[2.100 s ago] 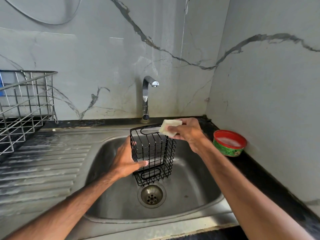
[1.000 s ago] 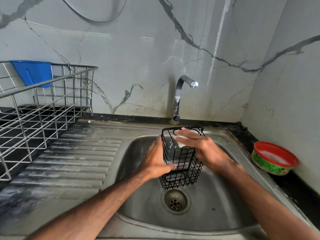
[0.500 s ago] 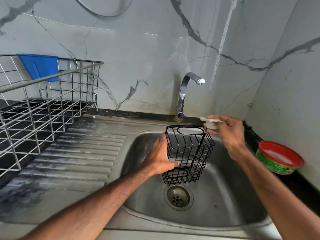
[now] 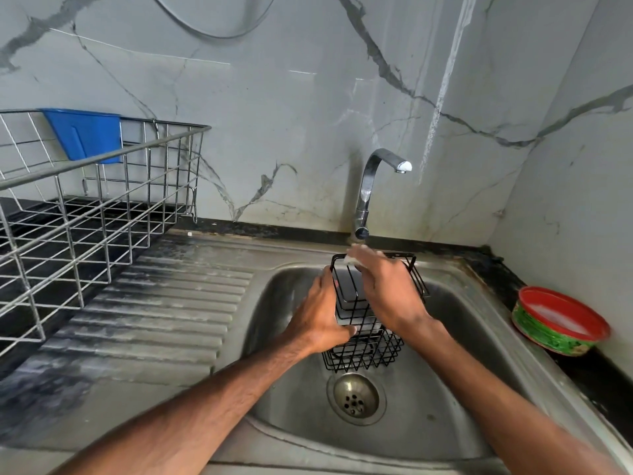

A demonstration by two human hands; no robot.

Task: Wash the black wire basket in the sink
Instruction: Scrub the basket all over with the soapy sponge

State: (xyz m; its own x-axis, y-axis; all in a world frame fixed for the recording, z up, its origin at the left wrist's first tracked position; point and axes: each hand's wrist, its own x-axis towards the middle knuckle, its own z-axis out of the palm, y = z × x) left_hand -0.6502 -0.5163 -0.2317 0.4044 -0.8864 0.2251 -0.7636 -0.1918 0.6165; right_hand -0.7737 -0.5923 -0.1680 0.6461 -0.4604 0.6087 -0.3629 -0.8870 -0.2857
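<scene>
Grey-veined marble tiles line the back and right-hand walls behind a steel sink unit. At far left a silver wire dish rack (image 4: 102, 214) stands on the dark tabletop (image 4: 603, 389), with a blue plastic holder (image 4: 85, 135) hooked on its rear rim. Beside the rack lies the ribbed draining board (image 4: 164, 303), and then the sink (image 4: 291, 389) itself.

The left hand (image 4: 318, 317) grips the black wire basket (image 4: 370, 351) by its left side, thumb curled across the near face. The basket is held upright inside the basin, just above the drain (image 4: 354, 399) and below the tap (image 4: 368, 186), which shows no stream of water.

The right hand (image 4: 387, 293) lies over the basket's open top, fingers stretched toward the far-left rim with a pale pad (image 4: 350, 258) under the fingertips. That spot is blurred, so whether the fingers pinch the pad or only press it cannot be told.

Well to the right, a green bowl with a red rim (image 4: 558, 320) sits on the tabletop against the wall.
</scene>
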